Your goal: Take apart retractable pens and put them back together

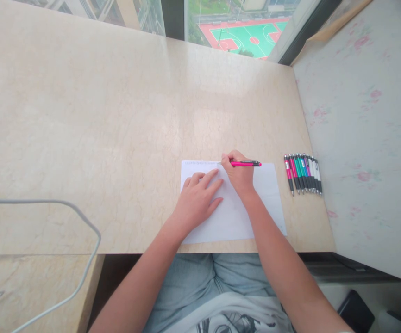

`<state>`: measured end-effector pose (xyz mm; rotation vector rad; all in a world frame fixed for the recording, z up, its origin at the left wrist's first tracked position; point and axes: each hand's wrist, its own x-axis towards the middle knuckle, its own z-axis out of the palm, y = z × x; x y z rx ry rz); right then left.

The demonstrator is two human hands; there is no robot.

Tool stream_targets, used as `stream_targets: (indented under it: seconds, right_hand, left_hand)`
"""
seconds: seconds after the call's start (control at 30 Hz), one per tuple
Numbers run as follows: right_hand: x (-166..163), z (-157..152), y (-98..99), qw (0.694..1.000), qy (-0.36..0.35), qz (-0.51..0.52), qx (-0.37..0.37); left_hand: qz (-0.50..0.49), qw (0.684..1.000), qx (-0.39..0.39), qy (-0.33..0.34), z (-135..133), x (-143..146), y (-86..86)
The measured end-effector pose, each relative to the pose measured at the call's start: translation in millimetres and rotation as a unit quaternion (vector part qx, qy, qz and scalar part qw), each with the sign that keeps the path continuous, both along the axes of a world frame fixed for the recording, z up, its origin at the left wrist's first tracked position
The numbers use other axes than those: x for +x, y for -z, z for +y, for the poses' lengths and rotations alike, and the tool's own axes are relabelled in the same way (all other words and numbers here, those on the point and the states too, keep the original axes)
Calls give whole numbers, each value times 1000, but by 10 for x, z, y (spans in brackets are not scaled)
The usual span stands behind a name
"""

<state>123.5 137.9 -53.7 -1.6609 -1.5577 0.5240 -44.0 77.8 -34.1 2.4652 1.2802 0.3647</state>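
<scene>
The head view shows a pale cable (98, 236) looping at the far left, over the worktop (117, 115); further right I see the left hand (200, 194) lying palm down on a white sheet of paper (235, 217), fingers apart and holding nothing, seemingly there to steady it. Just beyond its fingertips, a faint row of small marks (200, 163) runs along the sheet's top edge, too fine for me to read. At the row's right end, the right hand (239, 175) has its grip closed on a pink pen (244, 163), thumb and fingers together near the tip, the barrel lying low and pointing right. I'd judge that writing along this top row is in hand; carrying it on calls for small rightward strokes and a still sheet. Right of the paper, a row of pens (303, 173) lies side by side, near the flowered wall (363, 138).
</scene>
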Motion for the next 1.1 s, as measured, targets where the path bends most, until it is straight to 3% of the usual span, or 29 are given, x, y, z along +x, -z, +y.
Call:
stream_targets:
  seconds: [0.5, 0.7, 1.1]
  right_hand:
    - [-7, -5, -6, 1000, 5, -2, 11]
    - [-1, -20, -61, 999, 27, 42, 20]
    - [19, -16, -18, 1000, 7, 19, 11]
  left_hand:
    - [-1, 1000, -2, 0, -2, -4, 6]
    - [-1, 1000, 0, -2, -4, -5, 0]
    - [0, 1000, -2, 0, -1, -1, 4]
